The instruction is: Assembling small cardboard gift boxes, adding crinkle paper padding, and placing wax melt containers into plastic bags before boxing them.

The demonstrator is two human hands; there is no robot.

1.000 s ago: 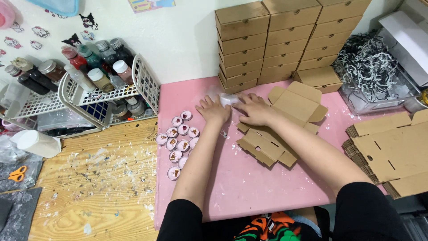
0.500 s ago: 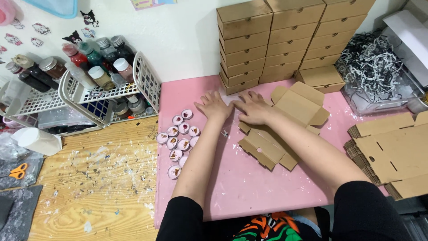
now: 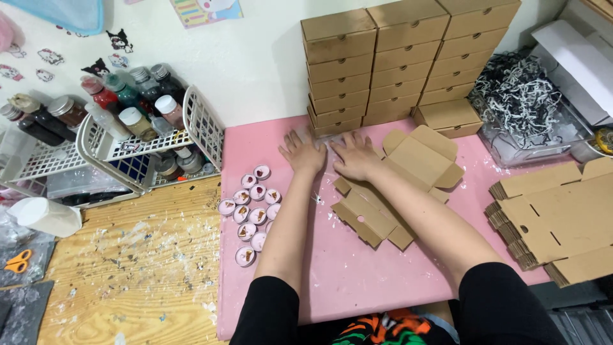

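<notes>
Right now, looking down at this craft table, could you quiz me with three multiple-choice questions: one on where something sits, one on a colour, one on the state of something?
1. Where do the small round candle cups lie?
A. On the pink mat, beside the left forearm
B. Inside the white wire basket
C. On top of the stacked boxes

2. What colour is the mat under the hands?
A. Green
B. Pink
C. Black

3. In what state is the cardboard box at the right hand?
A. Folded shut and stacked
B. Unfolded, lying flat with flaps open
C. Torn into pieces

Answers:
1. A, the cups cluster at the mat's left edge by the left hand side.
2. B, the surface shows pink all round the arms.
3. B, its flaps spread flat on the mat, unlike the closed stacked boxes behind.
</notes>
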